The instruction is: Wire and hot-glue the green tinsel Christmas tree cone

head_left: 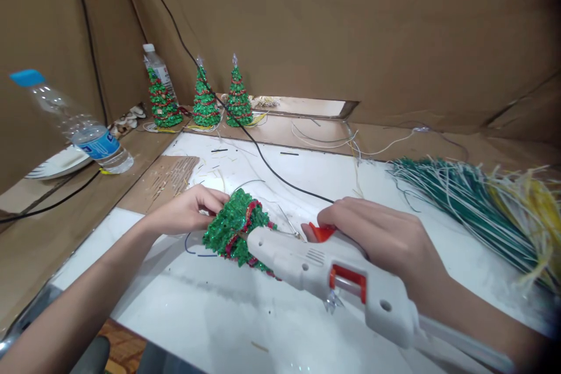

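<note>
A small green tinsel tree (232, 219) with red trim lies tilted on its side above the white board, its base toward the left. My left hand (190, 209) grips it at the base, thumb and fingers partly behind it. In my right hand (379, 234) is a white glue gun (298, 260) with an orange trigger, fingers wrapped round its grip. The gun's front end points left and meets the tree's side; its tip is hard to make out. A clear shiny piece (333, 302) shows just below the gun.
Three finished-looking trees (239, 99) stand at the back beside a bottle (160, 73). Another bottle (103, 149) leans at left near a white plate (65, 162). Green, white and yellow strands (473, 204) lie at right. A black cable (263, 158) crosses the view above the white board (197, 321).
</note>
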The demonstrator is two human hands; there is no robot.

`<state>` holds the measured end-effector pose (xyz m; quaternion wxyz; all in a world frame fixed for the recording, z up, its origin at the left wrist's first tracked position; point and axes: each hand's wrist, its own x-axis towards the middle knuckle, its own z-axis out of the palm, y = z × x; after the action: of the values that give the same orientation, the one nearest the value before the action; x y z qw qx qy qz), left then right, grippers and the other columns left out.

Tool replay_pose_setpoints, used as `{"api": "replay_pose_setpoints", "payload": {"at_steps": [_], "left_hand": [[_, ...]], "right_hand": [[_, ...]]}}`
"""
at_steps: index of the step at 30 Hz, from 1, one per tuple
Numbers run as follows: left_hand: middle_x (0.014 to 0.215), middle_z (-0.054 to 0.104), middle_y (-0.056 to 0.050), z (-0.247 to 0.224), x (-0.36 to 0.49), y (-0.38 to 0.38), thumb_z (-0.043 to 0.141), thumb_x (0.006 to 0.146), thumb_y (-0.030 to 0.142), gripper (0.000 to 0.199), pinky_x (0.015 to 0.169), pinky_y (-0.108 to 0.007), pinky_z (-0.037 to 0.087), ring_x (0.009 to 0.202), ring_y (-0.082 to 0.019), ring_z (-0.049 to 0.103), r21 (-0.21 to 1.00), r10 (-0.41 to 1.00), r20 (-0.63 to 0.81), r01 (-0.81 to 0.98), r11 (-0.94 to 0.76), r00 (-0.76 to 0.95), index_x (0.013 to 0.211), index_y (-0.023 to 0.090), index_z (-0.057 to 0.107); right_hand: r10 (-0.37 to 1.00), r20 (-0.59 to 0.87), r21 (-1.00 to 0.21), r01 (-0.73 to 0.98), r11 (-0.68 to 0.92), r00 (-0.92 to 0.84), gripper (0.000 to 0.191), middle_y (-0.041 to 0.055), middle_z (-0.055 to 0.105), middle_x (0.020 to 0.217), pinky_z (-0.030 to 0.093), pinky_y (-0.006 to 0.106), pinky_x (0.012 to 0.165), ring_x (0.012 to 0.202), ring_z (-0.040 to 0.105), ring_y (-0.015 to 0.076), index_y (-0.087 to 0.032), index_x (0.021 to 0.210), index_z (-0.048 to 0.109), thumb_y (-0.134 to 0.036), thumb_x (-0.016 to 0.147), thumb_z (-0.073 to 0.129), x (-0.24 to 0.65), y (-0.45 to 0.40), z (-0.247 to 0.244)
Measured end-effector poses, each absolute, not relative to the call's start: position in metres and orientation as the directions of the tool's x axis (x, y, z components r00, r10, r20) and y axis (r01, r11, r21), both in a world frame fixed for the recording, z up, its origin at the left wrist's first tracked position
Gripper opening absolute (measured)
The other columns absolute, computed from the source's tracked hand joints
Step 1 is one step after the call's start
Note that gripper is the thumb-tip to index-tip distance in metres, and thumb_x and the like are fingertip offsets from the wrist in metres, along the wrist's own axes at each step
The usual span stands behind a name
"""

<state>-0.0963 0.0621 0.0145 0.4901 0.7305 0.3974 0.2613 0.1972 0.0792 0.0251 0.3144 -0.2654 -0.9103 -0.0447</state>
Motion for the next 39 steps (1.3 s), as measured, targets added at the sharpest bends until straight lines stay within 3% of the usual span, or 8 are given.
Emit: {"api": "replay_pose_setpoints", "payload": {"at_steps": [8,15,32,39], "left_hand": [[0.076,0.065,-0.008,0.015,-0.097,0.063,0.06,0.084,0.019,0.022,0.079,-0.032,0.05,0.074,-0.016,0.058,0.906,0.835,0.008,0.35,-0.239,0.551,0.069,0.012,0.074],[0.079,0.067,-0.009,0.014,-0.099,0.063,0.061,0.085,0.025,0.023,0.077,-0.032,0.051,0.077,-0.017,0.06,0.905,0.833,0.009,0.351,-0.242,0.553,0.071,0.014,0.075],[0.075,0.065,-0.007,0.017,-0.097,0.063,0.06,0.084,0.022,0.022,0.075,-0.03,0.051,0.074,-0.016,0.059,0.89,0.829,0.017,0.37,-0.267,0.559,0.07,0.013,0.074],[0.076,0.065,-0.008,0.017,-0.099,0.063,0.06,0.083,0.019,0.022,0.071,-0.029,0.051,0.075,-0.017,0.061,0.882,0.831,0.007,0.388,-0.267,0.556,0.066,0.012,0.072]], "right_hand": [[0.494,0.517,-0.087,0.531,0.843,-0.699,0.006,-0.0018,0.054,0.065,0.022,0.026,0.05,0.057,0.044,0.0132,-0.021,0.081,0.05,-0.021,0.081,0.044,0.199,0.08,0.033],[0.566,0.387,-0.15,0.556,0.818,-0.728,0.01,-0.0016,0.052,0.062,0.02,0.025,0.051,0.054,0.042,0.0129,-0.021,0.076,0.048,-0.022,0.081,0.041,0.195,0.079,0.045],[0.578,0.347,-0.143,0.567,0.811,-0.739,0.008,-0.0006,0.053,0.062,0.02,0.026,0.05,0.053,0.042,0.0129,-0.02,0.075,0.049,-0.021,0.081,0.043,0.196,0.078,0.049],[0.552,0.421,-0.114,0.562,0.819,-0.719,0.006,-0.0001,0.056,0.065,0.021,0.026,0.05,0.056,0.045,0.0139,-0.02,0.081,0.053,-0.023,0.08,0.047,0.197,0.077,0.047]]}}
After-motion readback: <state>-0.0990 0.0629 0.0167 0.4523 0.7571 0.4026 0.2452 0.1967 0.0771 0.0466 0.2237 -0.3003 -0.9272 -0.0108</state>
